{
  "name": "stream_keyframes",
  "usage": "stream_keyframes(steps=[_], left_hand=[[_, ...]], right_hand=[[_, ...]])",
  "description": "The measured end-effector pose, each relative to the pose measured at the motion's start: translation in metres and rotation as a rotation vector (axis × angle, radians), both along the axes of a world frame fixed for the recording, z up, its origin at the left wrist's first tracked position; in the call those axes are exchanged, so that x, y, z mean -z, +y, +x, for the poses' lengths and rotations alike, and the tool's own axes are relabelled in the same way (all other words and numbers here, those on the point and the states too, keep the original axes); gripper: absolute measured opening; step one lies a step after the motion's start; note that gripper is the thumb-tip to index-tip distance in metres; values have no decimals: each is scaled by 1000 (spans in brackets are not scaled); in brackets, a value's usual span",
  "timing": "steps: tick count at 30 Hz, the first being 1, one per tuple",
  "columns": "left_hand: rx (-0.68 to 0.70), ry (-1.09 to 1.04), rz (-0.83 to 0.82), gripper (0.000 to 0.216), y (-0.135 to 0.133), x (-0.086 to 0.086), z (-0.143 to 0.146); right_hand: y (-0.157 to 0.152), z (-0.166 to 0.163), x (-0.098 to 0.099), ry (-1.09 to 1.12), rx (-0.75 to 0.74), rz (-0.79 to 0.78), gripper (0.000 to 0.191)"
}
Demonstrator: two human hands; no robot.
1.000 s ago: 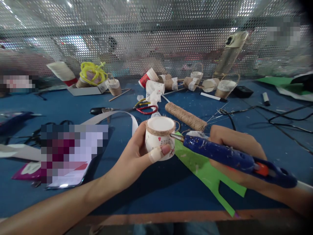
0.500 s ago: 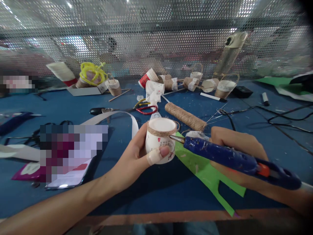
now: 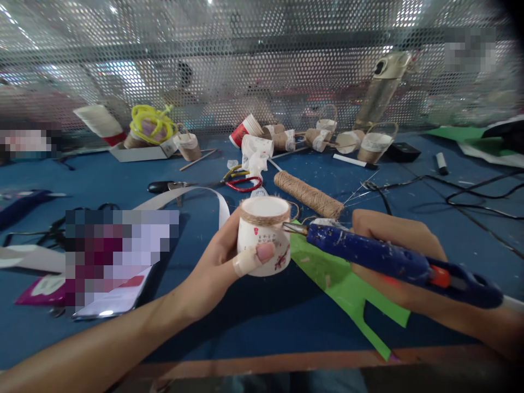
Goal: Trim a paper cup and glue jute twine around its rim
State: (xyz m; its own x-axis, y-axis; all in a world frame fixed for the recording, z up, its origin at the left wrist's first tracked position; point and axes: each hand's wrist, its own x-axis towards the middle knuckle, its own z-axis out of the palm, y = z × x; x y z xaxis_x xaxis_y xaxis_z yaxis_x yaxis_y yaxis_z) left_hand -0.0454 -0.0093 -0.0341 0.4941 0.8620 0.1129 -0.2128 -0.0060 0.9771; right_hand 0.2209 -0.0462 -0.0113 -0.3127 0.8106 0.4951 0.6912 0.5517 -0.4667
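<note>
My left hand (image 3: 229, 251) is closed round a white paper cup (image 3: 262, 232) printed with small red and dark marks; a bandage wraps the thumb. Jute twine (image 3: 264, 219) circles the cup just below its rim. My right hand (image 3: 401, 245) grips a blue hot glue gun (image 3: 368, 254) with an orange-red part near its back. The gun's metal nozzle touches or nearly touches the cup's right side at the twine. A loose loop of twine sticks out behind the cup on the right. Beyond lies a spool of jute twine (image 3: 309, 194).
Green paper (image 3: 339, 278) lies under the glue gun. Left are a phone (image 3: 123, 284), white ribbon (image 3: 164, 197), scissors with red and yellow handles (image 3: 244, 183) and another blue glue gun (image 3: 24, 207). Small twine-wrapped cups (image 3: 374, 146) and a bottle (image 3: 380, 90) stand by the mesh panel.
The cup has tilted slightly away from me, showing more of its printed side, and shifted a little left. The glue gun's nozzle stays at the twine.
</note>
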Motion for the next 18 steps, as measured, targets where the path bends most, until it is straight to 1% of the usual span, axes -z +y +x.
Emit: stream_keyframes(steps=[5, 8, 14, 18], left_hand=[[5, -8, -1, 39, 0, -1, 0], [-2, -2, 3, 42, 0, -1, 1], [-11, 3, -5, 41, 0, -1, 3], [16, 4, -24, 37, 0, -3, 5]], right_hand=[[-1, 1, -1, 14, 63, -50, 27], [0, 1, 0, -17, 88, -36, 25], [0, 0, 2, -7, 34, -34, 27], [0, -1, 1, 23, -26, 29, 30]])
